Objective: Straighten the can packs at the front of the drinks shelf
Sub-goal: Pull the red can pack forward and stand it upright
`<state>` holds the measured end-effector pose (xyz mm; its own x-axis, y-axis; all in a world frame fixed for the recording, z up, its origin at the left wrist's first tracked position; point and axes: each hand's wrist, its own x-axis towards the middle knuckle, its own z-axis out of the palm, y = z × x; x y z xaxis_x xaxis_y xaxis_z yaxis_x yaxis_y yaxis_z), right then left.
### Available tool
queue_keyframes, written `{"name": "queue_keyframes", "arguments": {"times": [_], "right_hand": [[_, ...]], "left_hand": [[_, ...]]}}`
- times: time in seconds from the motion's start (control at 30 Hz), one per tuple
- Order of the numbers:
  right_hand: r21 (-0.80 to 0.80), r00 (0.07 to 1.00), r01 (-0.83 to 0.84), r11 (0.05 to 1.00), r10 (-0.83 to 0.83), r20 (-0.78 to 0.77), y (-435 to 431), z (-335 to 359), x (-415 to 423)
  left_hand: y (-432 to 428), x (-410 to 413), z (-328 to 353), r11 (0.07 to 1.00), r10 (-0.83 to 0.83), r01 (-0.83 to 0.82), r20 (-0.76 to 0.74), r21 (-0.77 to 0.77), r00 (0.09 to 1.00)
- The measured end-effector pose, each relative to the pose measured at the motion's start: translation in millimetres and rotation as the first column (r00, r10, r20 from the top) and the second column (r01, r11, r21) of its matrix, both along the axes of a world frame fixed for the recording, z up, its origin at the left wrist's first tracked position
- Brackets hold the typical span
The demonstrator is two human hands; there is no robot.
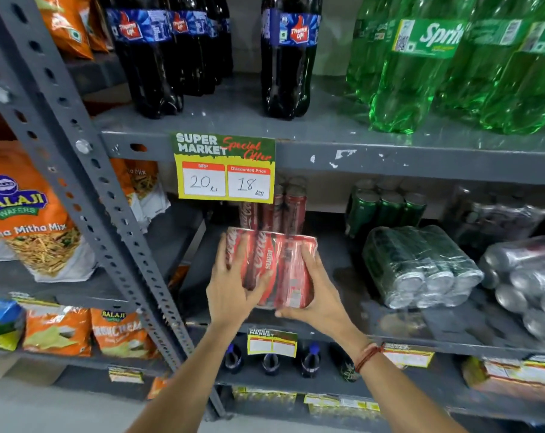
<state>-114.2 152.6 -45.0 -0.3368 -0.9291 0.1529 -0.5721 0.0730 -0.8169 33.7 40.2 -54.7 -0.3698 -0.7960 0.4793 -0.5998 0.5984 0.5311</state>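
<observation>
A shrink-wrapped pack of red cola cans (272, 264) lies tilted near the front of the middle drinks shelf (390, 335). My left hand (230, 285) grips its left side and my right hand (315, 295) holds its right side and lower edge. Behind it stands another red can pack (283, 207), upright. To the right, a green can pack (421, 267) lies on its side with the can ends facing out, and a silver can pack (527, 285) lies skewed at the far right edge.
A yellow price tag (224, 170) hangs from the shelf above, partly covering the rear red cans. Upright green cans (387, 207) stand further back. Dark cola bottles (290, 57) and green bottles (437, 64) fill the upper shelf. A grey slotted upright (87, 182) separates snack bags (24, 214) on the left.
</observation>
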Motion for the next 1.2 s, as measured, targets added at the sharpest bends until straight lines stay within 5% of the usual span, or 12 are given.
{"name": "queue_keyframes", "arguments": {"times": [0.27, 0.5, 0.63, 0.73, 0.83, 0.9, 1.0, 1.2], "right_hand": [[-0.061, 0.973, -0.033, 0.998, 0.018, -0.231, 14, -25, 0], [0.008, 0.945, -0.088, 0.996, 0.086, -0.315, 15, -37, -11], [-0.122, 0.954, -0.097, 0.988, 0.057, -0.295, 17, -24, -12], [-0.305, 0.989, 0.054, 0.951, -0.093, -0.115, 6, 3, -21], [-0.205, 0.996, 0.087, 0.975, -0.083, 0.030, -29, 47, -33], [-0.062, 0.992, -0.042, 0.997, 0.049, 0.115, -52, 72, -41], [0.175, 0.968, -0.248, 0.953, 0.249, 0.019, -67, 75, -51], [0.041, 1.000, -0.002, 0.999, 0.001, 0.015, -53, 33, -46]], "left_hand": [[31, 7, -30, 0.998, -0.034, 0.041, -0.132, 0.053, 0.991], [27, 6, -29, 0.982, -0.083, 0.087, -0.033, 0.169, 0.996], [27, 18, -29, 0.988, -0.104, 0.106, -0.020, 0.108, 0.994], [44, 14, -9, 0.991, 0.046, -0.002, -0.323, 0.137, 0.945], [58, -13, 21, 0.919, 0.318, -0.103, -0.560, 0.381, 0.765], [55, -31, 32, 0.835, 0.420, -0.088, -0.526, 0.543, 0.740], [50, -49, 31, 0.773, 0.441, -0.078, -0.446, 0.630, 0.779], [9, -42, 25, 0.827, 0.276, 0.022, -0.441, 0.561, 0.854]]}}
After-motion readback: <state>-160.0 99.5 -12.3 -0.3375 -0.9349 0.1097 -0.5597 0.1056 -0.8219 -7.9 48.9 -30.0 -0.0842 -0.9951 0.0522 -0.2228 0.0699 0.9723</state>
